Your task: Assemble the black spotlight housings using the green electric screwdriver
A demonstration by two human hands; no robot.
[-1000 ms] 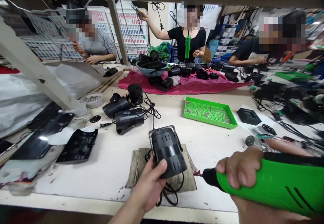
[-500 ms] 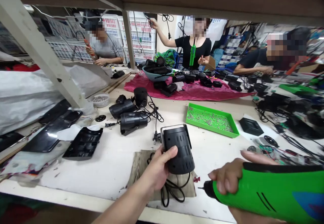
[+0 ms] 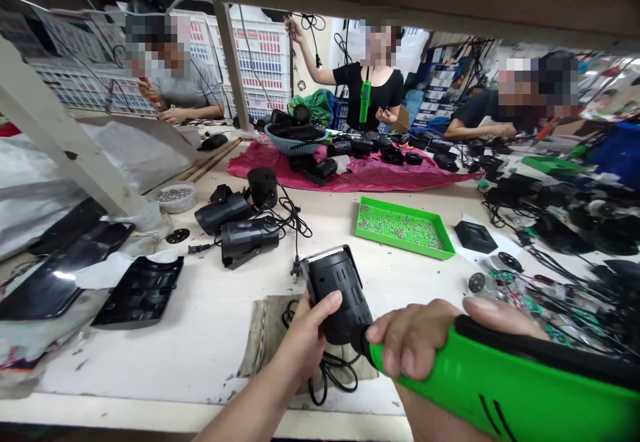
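Gripping a black lamp [image 3: 340, 295] just above a sacking pad [image 3: 265, 329], the left hand [image 3: 300, 339] has its fingers [image 3: 325, 309] closed around the lamp's ribbed body. The right hand [image 3: 413, 339] has its fingers [image 3: 395, 342] closed around a green electric screwdriver [image 3: 465, 379], whose dark nose sits against the lamp's lower end. A black cord [image 3: 327, 375] loops down from the lamp onto the pad, which lies on a white table [image 3: 210, 322].

Beyond the hands, two more lamps [image 3: 247, 239] lie on their sides and a third [image 3: 263, 187] stands near them, all joined by tangled cords. Black plastic panels [image 3: 137, 292] lie to the left, beside a bowl of screws [image 3: 175, 197]. To the right are a green tray [image 3: 404, 227] scattered with screws, a black square part [image 3: 475, 237] and a spread of wires and circuit boards [image 3: 545, 305].

Farther off, a pink cloth [image 3: 360, 169] carries a basket [image 3: 295, 141] and heaps of black parts. Three co-workers [image 3: 370, 89] sit around the far side of the table, among hanging cords and white crates [image 3: 250, 49].
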